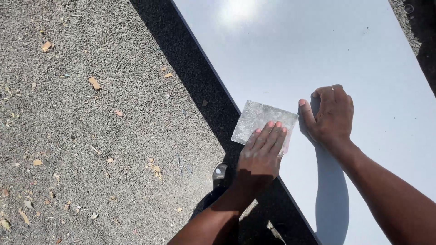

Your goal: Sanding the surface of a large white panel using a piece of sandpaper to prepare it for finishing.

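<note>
The left hand lies flat, fingers straight and together, pressing a square grey sheet, which looks like sandpaper, onto a large white board. The sheet sits at the board's left edge, one corner just over it. The right hand rests on the board just beside the sheet, not touching it, fingers curled under and thumb stretched toward the sheet; it holds nothing. Below the board lies grey gravel ground strewn with wood chips. A shoe tip shows by the left wrist
</note>
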